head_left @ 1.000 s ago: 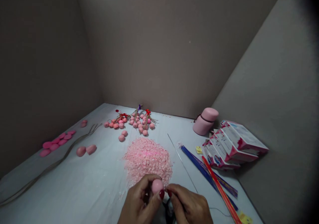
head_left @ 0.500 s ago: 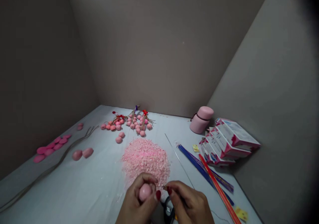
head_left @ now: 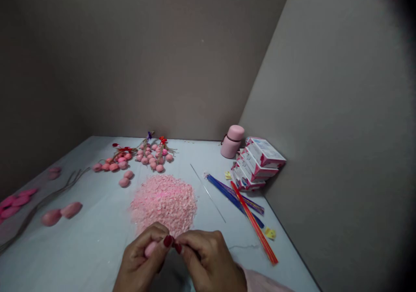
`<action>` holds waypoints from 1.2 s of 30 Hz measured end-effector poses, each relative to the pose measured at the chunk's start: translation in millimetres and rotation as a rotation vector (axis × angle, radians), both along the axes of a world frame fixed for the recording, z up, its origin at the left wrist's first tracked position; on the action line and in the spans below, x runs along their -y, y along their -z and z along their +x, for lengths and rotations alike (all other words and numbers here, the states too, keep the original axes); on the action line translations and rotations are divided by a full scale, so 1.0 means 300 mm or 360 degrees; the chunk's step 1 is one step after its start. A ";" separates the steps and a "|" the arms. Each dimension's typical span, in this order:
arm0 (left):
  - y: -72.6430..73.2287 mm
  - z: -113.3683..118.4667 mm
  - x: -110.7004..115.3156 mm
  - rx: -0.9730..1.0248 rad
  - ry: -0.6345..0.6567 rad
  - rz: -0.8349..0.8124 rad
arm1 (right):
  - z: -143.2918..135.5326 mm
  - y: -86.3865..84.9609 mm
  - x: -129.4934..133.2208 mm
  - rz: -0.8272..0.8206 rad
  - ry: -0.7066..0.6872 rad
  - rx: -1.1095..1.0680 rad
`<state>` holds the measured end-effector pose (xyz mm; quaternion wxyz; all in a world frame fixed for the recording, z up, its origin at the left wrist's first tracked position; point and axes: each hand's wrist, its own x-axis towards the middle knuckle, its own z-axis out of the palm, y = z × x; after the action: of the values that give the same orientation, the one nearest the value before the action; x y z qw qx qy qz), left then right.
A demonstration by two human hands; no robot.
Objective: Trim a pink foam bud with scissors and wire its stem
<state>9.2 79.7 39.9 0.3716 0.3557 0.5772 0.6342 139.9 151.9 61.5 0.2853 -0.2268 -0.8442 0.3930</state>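
I'm pinching a pink ball (head_left: 150,248) in my left hand (head_left: 139,261), steadying it while my right hand (head_left: 208,261) fingertips, closed, are working at it, just short of the pink flake heap (head_left: 164,201).

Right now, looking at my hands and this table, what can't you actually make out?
Head view only:
- Pink ball: mostly hidden inside the left hand.
- What the right hand pinches: too small, covered by its fingertips.
- Print on the boxes: too small.
- Pink petals at the far left: cut off by the frame edge.
- Right side: darkened by the lens edge.
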 end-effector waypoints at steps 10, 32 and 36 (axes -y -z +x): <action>0.003 0.003 0.003 0.0026 -0.0256 -0.0091 | 0.008 0.024 0.000 0.0231 0.0023 -0.0014; 0.018 -0.018 -0.026 0.0046 -0.0240 -0.0204 | 0.033 0.015 -0.094 -0.0588 0.0078 -0.0072; 0.025 0.013 -0.035 0.0147 -0.0146 -0.0199 | 0.021 0.038 -0.079 -0.0691 -0.0006 -0.0110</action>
<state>13.1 90.2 32.4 0.3898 0.2753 0.6138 0.6289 146.1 175.5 50.1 0.2580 -0.2678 -0.7299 0.5736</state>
